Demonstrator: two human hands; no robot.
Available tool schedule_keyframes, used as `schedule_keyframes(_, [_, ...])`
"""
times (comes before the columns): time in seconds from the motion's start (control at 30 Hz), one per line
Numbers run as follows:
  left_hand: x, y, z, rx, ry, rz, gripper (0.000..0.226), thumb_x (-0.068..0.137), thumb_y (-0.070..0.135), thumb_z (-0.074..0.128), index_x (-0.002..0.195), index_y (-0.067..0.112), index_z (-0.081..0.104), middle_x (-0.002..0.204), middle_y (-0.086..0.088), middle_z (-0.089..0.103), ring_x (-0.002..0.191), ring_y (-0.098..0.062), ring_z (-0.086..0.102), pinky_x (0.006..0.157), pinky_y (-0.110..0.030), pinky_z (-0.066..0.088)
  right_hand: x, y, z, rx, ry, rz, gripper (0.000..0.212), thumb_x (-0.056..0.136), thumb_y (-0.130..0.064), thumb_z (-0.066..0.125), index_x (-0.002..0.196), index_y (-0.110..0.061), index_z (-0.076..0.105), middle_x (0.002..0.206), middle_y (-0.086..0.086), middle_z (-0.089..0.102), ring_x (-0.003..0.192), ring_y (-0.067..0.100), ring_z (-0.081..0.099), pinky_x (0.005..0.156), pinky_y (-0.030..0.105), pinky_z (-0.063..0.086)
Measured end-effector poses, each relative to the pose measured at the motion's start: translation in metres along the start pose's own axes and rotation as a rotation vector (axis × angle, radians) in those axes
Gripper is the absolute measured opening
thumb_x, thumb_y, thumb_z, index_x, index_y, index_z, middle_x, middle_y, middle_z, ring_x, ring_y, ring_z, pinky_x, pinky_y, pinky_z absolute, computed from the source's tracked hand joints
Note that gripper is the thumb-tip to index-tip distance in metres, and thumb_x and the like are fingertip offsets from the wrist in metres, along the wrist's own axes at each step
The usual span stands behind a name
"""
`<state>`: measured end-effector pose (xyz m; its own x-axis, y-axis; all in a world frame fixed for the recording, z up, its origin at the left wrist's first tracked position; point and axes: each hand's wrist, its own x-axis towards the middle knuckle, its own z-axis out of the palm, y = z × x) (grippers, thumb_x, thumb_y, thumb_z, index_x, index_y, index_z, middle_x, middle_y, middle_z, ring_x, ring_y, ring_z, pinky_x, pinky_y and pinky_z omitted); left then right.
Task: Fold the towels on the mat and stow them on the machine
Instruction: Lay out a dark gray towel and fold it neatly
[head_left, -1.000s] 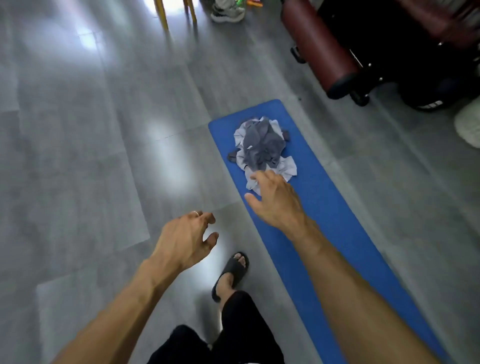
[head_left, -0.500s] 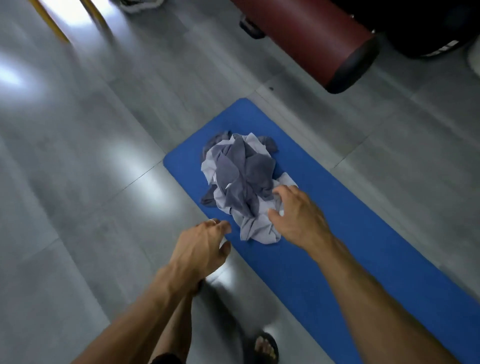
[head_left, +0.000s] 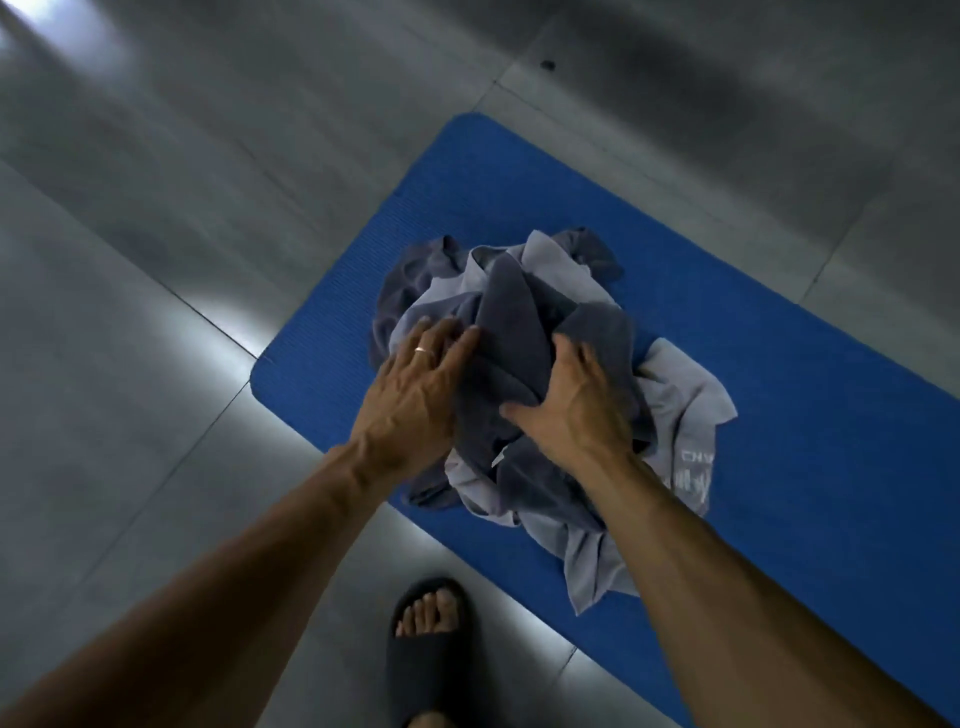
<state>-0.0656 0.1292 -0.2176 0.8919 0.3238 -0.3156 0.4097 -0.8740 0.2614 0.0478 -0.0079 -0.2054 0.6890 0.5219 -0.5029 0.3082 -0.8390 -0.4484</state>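
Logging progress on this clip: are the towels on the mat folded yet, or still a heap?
Still a heap. The towels lie crumpled, dark and light grey tangled together, on the blue mat; no flat folded edges show.

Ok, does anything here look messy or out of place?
Only the towels: dark and light ones lie crumpled in one tangled heap at the end of the blue mat, none folded. Both hands, left and right, are on the heap.

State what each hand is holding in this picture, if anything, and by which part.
The right hand grips the dark grey towel by a bunched fold on top of the heap. The left hand only rests on the heap's left side, fingers fairly straight.
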Motion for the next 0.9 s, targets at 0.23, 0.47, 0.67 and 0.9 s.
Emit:
schedule_keyframes(0.23, [0.01,-0.005,-0.018,-0.029,0.048,0.139,0.044,0.074,0.022,0.075,0.113,0.012,0.059,0.14,-0.009,0.048,0.143,-0.033,0.026,0.114,-0.053,0.028,-0.018,0.013,-0.008,0.251,-0.031,-0.067,0.011,0.092,-0.017,0.06,0.094,-0.013,0.05,0.091,0.0,0.05,0.087,0.017,0.051,0.074,0.03,0.041])
schedule_keyframes(0.47, [-0.012,0.084,-0.069,-0.148,-0.034,0.214,0.019,0.08,0.027,0.068,0.089,0.026,0.051,0.091,0.006,0.062,0.09,-0.017,0.059,0.071,-0.021,0.033,-0.08,0.053,-0.113,0.401,0.08,-0.036,0.005,0.097,-0.019,0.054,0.1,-0.023,0.053,0.086,-0.014,0.058,0.078,-0.001,0.056,0.07,0.016,0.041])
schedule_keyframes(0.67, [-0.035,0.225,-0.076,-0.186,-0.035,0.307,0.023,0.086,0.045,0.064,0.08,0.03,0.047,0.079,0.016,0.04,0.076,-0.009,0.047,0.064,-0.023,0.028,-0.155,0.169,-0.214,0.254,0.162,0.071,0.018,0.095,-0.029,0.055,0.112,-0.026,0.059,0.101,-0.009,0.062,0.095,0.018,0.058,0.081,0.037,0.051])
schedule_keyframes(0.9, [-0.073,0.448,-0.002,-0.125,-0.069,0.355,0.05,0.082,0.063,0.047,0.107,0.02,0.056,0.104,-0.001,0.067,0.096,-0.026,0.062,0.072,-0.031,0.04,-0.273,0.379,-0.281,0.158,0.327,0.165,0.023,0.096,-0.031,0.056,0.116,-0.02,0.058,0.101,-0.001,0.063,0.103,0.022,0.056,0.074,0.029,0.038])
